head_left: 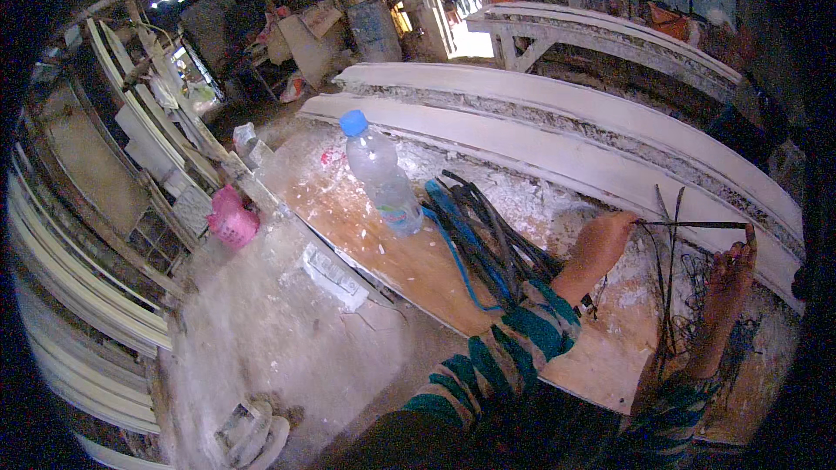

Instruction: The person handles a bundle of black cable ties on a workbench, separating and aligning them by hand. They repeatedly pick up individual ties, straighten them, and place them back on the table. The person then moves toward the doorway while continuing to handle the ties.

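Observation:
A thin black strip (697,224) is stretched almost level between my two hands. My left hand (610,231) is closed around its left end, above the board. At the other end my right hand (731,274) has its fingers closed on the strip, with the index finger pointing up. Behind it, a few long dark strands (669,270) stand upright and cross the strip. Left of my left forearm lies a bundle of black and blue strips (488,226), partly hidden by my sleeve. Thin tangled dark wire (692,296) lies between my hands.
A clear plastic bottle with a blue cap (379,174) stands on the dusty wooden board (392,270). Long white mouldings (522,135) run along the far side. A pink container (233,218) sits on the floor to the left, near stacked white lengths (87,287).

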The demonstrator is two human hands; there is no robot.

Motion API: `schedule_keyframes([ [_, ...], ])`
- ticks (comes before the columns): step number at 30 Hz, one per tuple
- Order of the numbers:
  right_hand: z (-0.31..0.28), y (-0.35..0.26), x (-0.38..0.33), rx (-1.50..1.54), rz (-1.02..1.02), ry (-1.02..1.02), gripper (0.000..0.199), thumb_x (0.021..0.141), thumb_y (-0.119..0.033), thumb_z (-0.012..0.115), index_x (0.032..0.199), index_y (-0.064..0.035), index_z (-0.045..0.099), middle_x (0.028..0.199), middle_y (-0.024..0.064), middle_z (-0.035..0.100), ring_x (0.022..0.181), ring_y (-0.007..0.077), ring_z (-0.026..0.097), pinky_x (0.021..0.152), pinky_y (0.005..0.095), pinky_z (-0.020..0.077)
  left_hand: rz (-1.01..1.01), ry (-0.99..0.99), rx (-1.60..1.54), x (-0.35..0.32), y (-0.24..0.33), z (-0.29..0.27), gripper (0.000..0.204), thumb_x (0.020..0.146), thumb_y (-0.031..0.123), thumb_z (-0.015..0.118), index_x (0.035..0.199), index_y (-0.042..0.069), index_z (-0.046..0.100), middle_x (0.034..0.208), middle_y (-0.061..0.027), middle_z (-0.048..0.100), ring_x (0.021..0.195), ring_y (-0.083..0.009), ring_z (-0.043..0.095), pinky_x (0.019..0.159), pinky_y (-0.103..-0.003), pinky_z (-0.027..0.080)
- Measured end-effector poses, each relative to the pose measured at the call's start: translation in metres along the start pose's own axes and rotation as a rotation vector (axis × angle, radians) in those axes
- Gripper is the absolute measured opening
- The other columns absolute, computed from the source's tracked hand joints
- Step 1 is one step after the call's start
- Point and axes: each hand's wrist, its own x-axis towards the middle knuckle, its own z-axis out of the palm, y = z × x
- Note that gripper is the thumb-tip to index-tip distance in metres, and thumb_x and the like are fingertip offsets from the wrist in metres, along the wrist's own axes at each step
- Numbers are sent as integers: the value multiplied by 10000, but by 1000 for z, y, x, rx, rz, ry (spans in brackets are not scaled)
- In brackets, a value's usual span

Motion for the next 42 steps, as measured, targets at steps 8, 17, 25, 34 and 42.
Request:
schedule_keyframes([
  [8, 1, 27, -4, -287, 52, -110, 304, 865, -204, 522, 1132, -81, 440, 721, 3, 502, 626, 79, 455, 594, 208, 421, -205, 94, -473, 1, 18, 2, 148, 795, 153, 586, 858, 19, 586, 752, -128, 608, 717, -224, 589, 632, -334, 451],
  [17, 18, 47, -25, -231, 196, -209, 110, 812, -76, 564, 843, -93, 459, 793, -6, 512, 716, 91, 481, 642, 230, 411, -239, -53, -602, -8, 22, 27, 189, 760, 171, 632, 848, 6, 606, 760, -76, 605, 714, -160, 557, 675, -294, 444],
  [25, 20, 44, -24, -352, 242, -141, 138, 772, -61, 605, 894, -64, 542, 790, -24, 517, 708, 77, 464, 626, 207, 385, -401, -177, -685, -11, 24, 26, 215, 774, 175, 621, 911, 9, 607, 798, -56, 614, 697, -138, 559, 597, -270, 456],
  [34, 18, 42, -20, -474, 268, -77, 138, 738, -77, 645, 851, -51, 569, 747, -9, 553, 666, 89, 493, 629, 213, 396, -459, -278, -723, -10, 34, 14, 274, 780, 210, 639, 959, 7, 601, 782, -28, 605, 636, -86, 528, 501, -223, 417],
  [42, 19, 43, -22, -362, 299, -171, 92, 757, -100, 639, 785, -66, 559, 701, -19, 546, 632, 65, 483, 584, 204, 382, -465, -323, -675, -8, 45, 6, 222, 778, 160, 638, 943, 14, 606, 800, -30, 615, 653, -80, 543, 512, -215, 429],
])
